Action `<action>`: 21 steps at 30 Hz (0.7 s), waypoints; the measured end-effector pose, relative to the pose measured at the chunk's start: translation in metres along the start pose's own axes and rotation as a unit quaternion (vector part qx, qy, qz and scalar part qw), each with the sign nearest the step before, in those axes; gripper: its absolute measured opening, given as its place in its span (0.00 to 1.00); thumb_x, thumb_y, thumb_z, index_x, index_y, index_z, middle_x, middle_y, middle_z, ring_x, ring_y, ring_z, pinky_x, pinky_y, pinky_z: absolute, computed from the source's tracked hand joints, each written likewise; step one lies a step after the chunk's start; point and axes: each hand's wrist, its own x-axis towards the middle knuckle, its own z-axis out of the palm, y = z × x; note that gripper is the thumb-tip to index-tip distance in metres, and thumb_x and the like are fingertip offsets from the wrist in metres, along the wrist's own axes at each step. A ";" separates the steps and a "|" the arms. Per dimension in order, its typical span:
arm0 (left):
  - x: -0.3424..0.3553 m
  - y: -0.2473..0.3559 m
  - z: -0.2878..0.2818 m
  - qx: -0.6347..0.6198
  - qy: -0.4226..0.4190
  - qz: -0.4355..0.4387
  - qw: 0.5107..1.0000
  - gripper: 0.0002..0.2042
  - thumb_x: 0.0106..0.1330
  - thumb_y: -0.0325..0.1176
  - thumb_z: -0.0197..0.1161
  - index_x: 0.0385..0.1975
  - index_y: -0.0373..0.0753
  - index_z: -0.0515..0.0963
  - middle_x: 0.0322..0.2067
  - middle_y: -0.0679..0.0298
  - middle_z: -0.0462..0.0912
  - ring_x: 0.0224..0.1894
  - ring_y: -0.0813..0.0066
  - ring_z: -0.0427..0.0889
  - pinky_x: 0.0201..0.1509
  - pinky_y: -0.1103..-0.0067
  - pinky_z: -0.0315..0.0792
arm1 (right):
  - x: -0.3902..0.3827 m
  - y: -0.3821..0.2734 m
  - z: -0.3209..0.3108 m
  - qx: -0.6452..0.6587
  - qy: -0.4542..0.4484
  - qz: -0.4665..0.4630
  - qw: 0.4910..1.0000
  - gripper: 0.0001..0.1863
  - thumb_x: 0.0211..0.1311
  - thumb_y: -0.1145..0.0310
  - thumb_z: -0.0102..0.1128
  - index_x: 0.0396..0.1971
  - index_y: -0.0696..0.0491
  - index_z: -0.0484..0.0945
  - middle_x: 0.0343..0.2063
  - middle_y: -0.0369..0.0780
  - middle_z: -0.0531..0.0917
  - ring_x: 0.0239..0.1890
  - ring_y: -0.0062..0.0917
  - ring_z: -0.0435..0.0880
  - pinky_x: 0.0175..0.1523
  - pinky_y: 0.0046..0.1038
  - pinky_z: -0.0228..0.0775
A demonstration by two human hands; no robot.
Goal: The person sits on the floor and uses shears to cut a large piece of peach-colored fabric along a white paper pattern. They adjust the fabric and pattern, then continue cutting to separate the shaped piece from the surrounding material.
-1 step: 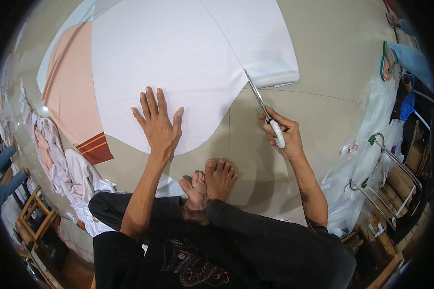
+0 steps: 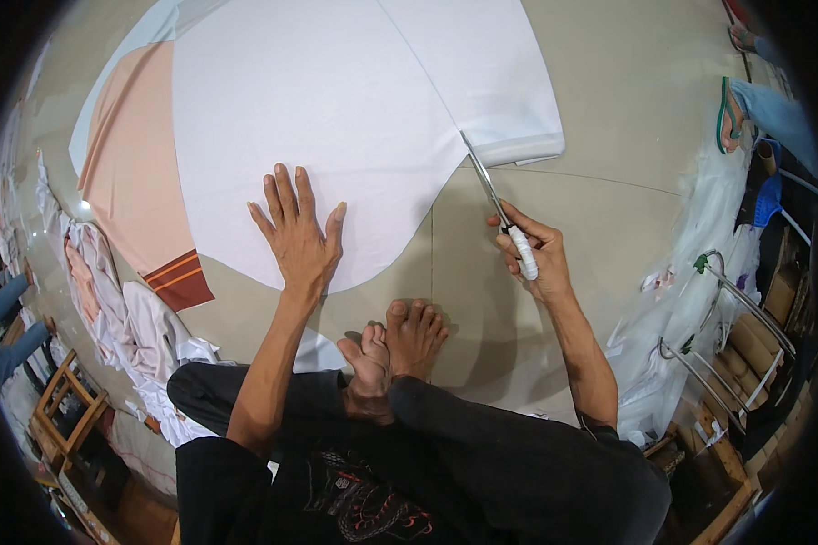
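Practically unmoved — left hand (image 2: 300,250) released, splayed flat on white cloth (image 2: 282,100) — right grip (image 2: 543,252) clasping scissors (image 2: 489,184).

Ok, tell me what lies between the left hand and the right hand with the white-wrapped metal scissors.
In the head view, smooth white fabric runs from the left hand to a curved edge, then beige tiled floor reaches the right hand.

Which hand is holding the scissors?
The right hand holds the scissors by their white-wrapped handle; the left hand lies spread on the white cloth.
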 end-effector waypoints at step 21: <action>0.006 -0.001 0.003 0.005 0.002 0.000 1.000 0.40 0.77 0.56 0.56 0.81 0.39 0.55 0.83 0.51 0.45 0.86 0.53 0.35 0.83 0.44 0.26 | 0.036 -0.004 0.006 0.062 -0.045 -0.037 0.996 0.32 0.64 0.87 0.60 0.70 0.57 0.75 0.51 0.49 0.86 0.24 0.12 0.78 0.23 0.14 0.69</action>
